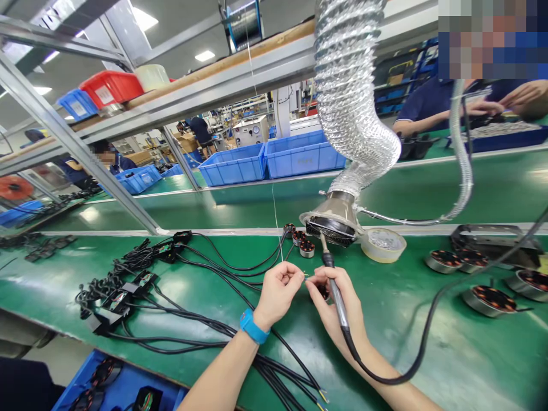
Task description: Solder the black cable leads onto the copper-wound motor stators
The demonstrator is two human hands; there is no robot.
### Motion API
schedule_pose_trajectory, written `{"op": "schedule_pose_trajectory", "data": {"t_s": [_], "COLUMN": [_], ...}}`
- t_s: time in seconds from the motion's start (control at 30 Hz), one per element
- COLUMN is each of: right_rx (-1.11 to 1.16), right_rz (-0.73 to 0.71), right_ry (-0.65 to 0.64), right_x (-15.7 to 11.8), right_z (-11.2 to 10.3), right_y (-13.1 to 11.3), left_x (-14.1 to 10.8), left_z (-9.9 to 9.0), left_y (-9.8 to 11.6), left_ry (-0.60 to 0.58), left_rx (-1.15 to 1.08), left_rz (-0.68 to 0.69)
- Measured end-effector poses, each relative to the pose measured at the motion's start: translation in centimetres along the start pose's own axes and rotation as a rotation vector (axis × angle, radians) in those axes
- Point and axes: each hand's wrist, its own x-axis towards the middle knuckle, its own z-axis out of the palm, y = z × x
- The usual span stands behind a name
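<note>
My left hand (280, 291), with a blue band at the wrist, is closed in a pinch. A thin strand of solder wire (276, 220) runs down into it from above. Small yellow-green wire ends (305, 274) show at its fingertips. My right hand (342, 302) is closed on a soldering iron (338, 294), whose tip points up and away toward the fume hood. Its thumb and forefinger come close together by the left fingertips; whether they grip a wire too, I cannot tell. Partly hidden behind the right fingers is a small round motor part with copper windings (323, 291).
Black cables (205, 325) lie across the green bench at left. A fume hood (331, 220) hangs ahead, beside a roll of clear tape (383, 245). Copper-wound motor parts (490, 301) stand at right. A blue bin (81, 382) sits below left. A co-worker's hands (483, 108) are across the bench.
</note>
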Motion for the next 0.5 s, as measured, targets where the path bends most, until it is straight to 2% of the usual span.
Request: {"op": "schedule_pose_trajectory", "data": {"t_s": [0.13, 0.23, 0.33, 0.4, 0.47, 0.5], "right_rx": [-0.131, -0.101, -0.106, -0.126, -0.129, -0.117], "right_rz": [-0.198, -0.259, -0.324, -0.334, -0.264, -0.201], "right_ry": [-0.004, -0.087, -0.103, -0.054, 0.02, 0.017], "right_x": [0.8, 0.8, 0.7, 0.5, 0.3, 0.2], "right_z": [-0.8, -0.7, -0.5, -0.3, 0.2, 0.8], "right_y": [-0.9, -1.5, -1.8, -1.4, -0.1, 0.9], "left_x": [-0.2, -0.5, -0.6, -0.5, -0.3, -0.1], "left_z": [-0.1, -0.1, 0.0, 0.0, -0.1, -0.2], "left_y": [0.1, 0.2, 0.4, 0.3, 0.0, -0.2], "left_ry": [-0.072, -0.113, -0.143, -0.166, -0.199, -0.22], "left_rx": [0.217, 0.441, 0.612, 0.713, 0.818, 0.867], "left_rz": [0.063, 0.189, 0.296, 0.345, 0.367, 0.359]}}
